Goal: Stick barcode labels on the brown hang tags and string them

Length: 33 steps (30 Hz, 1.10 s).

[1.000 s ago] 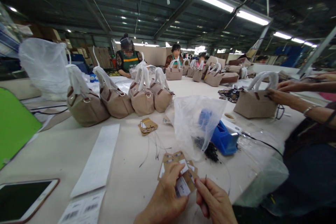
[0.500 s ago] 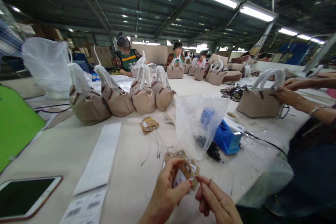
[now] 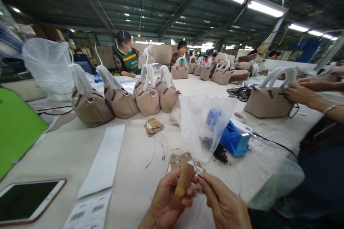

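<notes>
We hold a brown tag upright in our left hand, thumb and fingers pinched on its lower half, low over the near edge of the table. Our right hand meets it from the right, fingertips closed against the tag's side; we cannot tell whether they grip a string. Just behind the tag lie more tags in a loose fan on the table. Beyond them a clear bag slumps against a blue box. A second small pile of tags sits farther back, near a row of beige handbags. A phone and label sheets lie at the near left. At the right, another person's hands rest on a handbag.
</notes>
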{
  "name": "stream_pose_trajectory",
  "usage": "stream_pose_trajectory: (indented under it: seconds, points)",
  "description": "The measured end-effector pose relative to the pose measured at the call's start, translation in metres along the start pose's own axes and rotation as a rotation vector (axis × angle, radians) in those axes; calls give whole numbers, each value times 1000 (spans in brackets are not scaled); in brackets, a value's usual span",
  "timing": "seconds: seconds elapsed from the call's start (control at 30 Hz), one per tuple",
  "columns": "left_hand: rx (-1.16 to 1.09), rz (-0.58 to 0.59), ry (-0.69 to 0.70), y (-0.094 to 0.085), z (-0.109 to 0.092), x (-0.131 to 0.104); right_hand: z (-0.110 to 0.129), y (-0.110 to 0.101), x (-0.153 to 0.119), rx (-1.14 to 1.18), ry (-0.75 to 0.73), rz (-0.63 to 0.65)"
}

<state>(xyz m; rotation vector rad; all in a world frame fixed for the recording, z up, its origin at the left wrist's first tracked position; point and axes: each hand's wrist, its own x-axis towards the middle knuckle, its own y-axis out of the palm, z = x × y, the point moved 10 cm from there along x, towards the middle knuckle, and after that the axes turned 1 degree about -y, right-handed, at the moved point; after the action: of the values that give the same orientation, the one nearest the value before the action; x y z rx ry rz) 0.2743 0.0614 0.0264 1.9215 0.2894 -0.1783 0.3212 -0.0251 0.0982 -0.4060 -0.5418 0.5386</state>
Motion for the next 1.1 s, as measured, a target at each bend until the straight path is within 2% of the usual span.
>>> stream_pose_trajectory:
  seconds: [0.07, 0.13, 0.3, 0.47, 0.83, 1.1]
  points:
    - [-42, -7, -21, -3, 2, 2, 12, 0, 3, -136, -178, -15]
    - [-97, -3, -42, -3, 4, 3, 18, 2, 4, -237, -285, -27]
    - [-220, 22, -107, -1, 12, 4, 21, 8, 6, -319, -325, -63]
    - [-225, 27, -103, 2, 11, 3, 31, 13, 6, -455, -413, -110]
    - [-153, -54, -68, -6, 12, 3, 28, 17, 6, -491, -416, -66]
    - [7, -110, 1, -10, 5, 3, 22, 20, 9, -486, -364, 17]
